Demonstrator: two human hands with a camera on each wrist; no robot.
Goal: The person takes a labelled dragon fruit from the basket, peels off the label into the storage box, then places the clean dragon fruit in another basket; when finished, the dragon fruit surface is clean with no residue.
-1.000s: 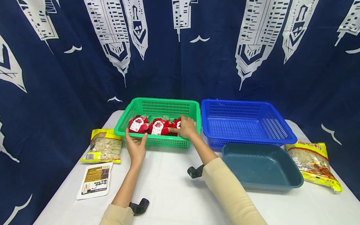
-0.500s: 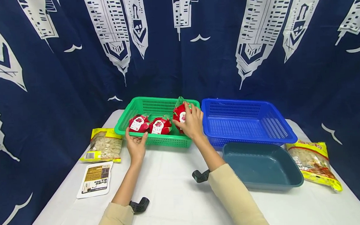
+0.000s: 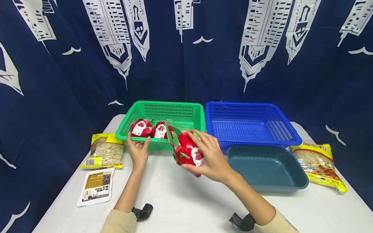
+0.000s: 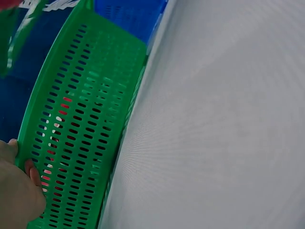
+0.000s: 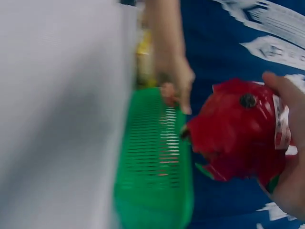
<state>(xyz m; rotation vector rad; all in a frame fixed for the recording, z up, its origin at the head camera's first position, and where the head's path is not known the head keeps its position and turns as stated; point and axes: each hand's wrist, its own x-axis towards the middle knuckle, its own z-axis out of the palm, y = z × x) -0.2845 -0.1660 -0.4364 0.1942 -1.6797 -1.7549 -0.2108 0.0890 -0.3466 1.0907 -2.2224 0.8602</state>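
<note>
A red dragon fruit with green leaf tips and a white label is gripped in my right hand, raised in front of the green basket. The right wrist view shows the dragon fruit large, the hand curled round its side. My left hand holds the front rim of the green basket at its left end; in the left wrist view that hand pinches the rim. Two more labelled dragon fruits sit in the basket, one at the left, another beside it.
Right of the green basket stands a blue basket, with a dark teal tray in front of it. Yellow food bags lie at the left and right. A flat white packet lies on the white table.
My right hand has lifted one dragon fruit from the green basket's right end and brought it forward over the basket's front rim. The left hand has kept its place on the rim.
</note>
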